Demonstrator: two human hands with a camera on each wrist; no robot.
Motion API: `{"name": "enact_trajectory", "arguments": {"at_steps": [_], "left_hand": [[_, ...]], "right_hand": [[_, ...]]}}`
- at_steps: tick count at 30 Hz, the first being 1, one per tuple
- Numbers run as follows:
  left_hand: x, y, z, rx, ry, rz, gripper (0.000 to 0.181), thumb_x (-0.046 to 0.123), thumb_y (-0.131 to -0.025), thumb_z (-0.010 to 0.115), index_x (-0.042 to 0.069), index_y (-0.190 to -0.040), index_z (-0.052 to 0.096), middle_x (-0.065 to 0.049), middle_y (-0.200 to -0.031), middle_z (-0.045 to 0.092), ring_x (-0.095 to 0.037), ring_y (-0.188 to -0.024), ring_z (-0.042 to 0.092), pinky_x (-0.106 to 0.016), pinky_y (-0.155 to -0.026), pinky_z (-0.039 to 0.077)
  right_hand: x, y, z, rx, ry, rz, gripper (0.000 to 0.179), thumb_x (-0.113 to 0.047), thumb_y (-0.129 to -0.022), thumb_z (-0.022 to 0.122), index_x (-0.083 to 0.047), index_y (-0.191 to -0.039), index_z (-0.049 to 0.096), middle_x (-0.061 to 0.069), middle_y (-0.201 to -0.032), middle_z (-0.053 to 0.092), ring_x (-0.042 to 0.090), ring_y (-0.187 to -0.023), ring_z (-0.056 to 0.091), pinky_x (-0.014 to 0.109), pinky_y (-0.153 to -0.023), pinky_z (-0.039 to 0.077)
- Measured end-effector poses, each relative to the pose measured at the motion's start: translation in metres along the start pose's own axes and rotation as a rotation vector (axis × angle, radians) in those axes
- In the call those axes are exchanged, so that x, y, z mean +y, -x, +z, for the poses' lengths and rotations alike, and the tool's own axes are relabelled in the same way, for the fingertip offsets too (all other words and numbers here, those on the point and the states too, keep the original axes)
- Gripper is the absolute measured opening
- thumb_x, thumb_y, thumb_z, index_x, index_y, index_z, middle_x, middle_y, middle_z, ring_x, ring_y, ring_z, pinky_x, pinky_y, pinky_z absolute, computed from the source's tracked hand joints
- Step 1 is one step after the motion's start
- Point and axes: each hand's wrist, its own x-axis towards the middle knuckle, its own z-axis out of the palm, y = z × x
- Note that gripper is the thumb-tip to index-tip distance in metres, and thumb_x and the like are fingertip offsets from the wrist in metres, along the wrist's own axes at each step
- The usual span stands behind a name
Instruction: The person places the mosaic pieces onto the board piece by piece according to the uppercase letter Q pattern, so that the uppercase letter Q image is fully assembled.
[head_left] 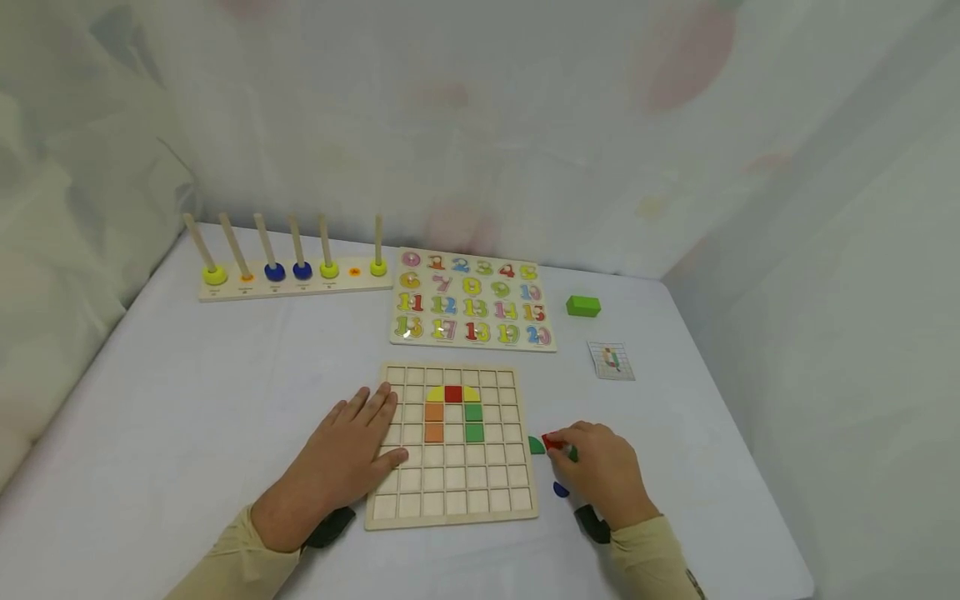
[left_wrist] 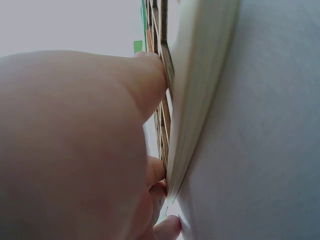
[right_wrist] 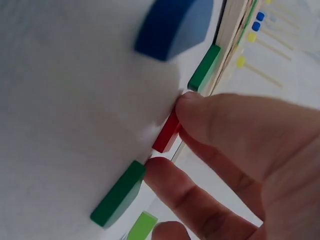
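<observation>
My left hand (head_left: 341,454) lies with straight fingers on the left edge of a wooden grid board (head_left: 453,523), its thumb over the lower squares. In the board's upper part, yellow rounded tiles (head_left: 435,395) flank a red square tile (head_left: 453,394), with orange tiles (head_left: 434,432) and green tiles (head_left: 474,432) below. Right of the board, my right hand (head_left: 600,467) pinches a red block (right_wrist: 167,132) between thumb and finger, low at the tabletop. Close by lie a green rounded block (head_left: 536,446), a second green block (right_wrist: 120,195) and a blue rounded block (head_left: 561,490).
A number puzzle board (head_left: 472,346) lies behind the grid board. Back left stands a wooden peg rack (head_left: 296,289) with yellow and blue rings. At the right are a light green block (head_left: 583,306) and a small pattern card (head_left: 611,361). White curtains (head_left: 480,125) surround the table.
</observation>
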Motion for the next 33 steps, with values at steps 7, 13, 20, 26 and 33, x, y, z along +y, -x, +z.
{"name": "enact_trajectory", "arguments": {"at_steps": [7,13,20,26,33], "left_hand": [[0.001,0.0,-0.001,-0.003,-0.009,0.001,0.084,0.047,-0.105,0.066,-0.006,-0.162,0.037,-0.023,-0.17,0.032,-0.049,-0.155,0.029,-0.067,-0.121,0.027],[0.001,0.001,-0.001,0.006,-0.003,0.006,0.083,0.046,-0.105,0.066,-0.006,-0.162,0.038,-0.024,-0.169,0.033,-0.049,-0.154,0.03,-0.067,-0.121,0.027],[0.001,0.001,-0.001,0.01,-0.01,0.002,0.083,0.047,-0.105,0.067,-0.006,-0.162,0.038,-0.024,-0.169,0.033,-0.049,-0.154,0.03,-0.067,-0.121,0.027],[-0.001,0.0,0.002,0.005,-0.011,0.002,0.085,0.048,-0.104,0.067,-0.006,-0.162,0.037,-0.024,-0.17,0.032,-0.049,-0.155,0.029,-0.067,-0.121,0.026],[-0.002,-0.001,0.004,0.008,-0.008,-0.005,0.086,0.048,-0.104,0.068,-0.006,-0.163,0.036,-0.023,-0.17,0.031,-0.049,-0.155,0.028,-0.067,-0.122,0.025]], "right_hand": [[-0.006,-0.006,0.0,-0.002,0.023,0.049,0.02,-0.011,-0.082,0.082,-0.016,-0.101,0.083,-0.002,-0.093,0.076,0.011,-0.065,0.053,0.025,-0.045,0.041],[-0.011,-0.008,-0.001,-0.04,0.039,0.13,0.027,-0.013,-0.082,0.078,-0.017,-0.108,0.083,0.001,-0.092,0.074,0.012,-0.062,0.051,0.027,-0.043,0.04],[-0.015,-0.01,-0.004,-0.079,0.041,0.151,0.024,-0.018,-0.087,0.085,-0.018,-0.111,0.084,0.0,-0.091,0.076,0.011,-0.066,0.059,0.028,-0.05,0.048],[-0.031,-0.011,-0.008,-0.007,0.0,0.118,0.023,-0.014,-0.087,0.087,-0.017,-0.109,0.083,0.0,-0.102,0.079,0.011,-0.064,0.059,0.027,-0.045,0.043],[-0.072,-0.012,-0.008,0.015,-0.103,-0.099,0.012,-0.019,-0.088,0.09,-0.022,-0.097,0.082,-0.008,-0.081,0.074,0.006,-0.058,0.045,0.023,-0.043,0.033]]}}
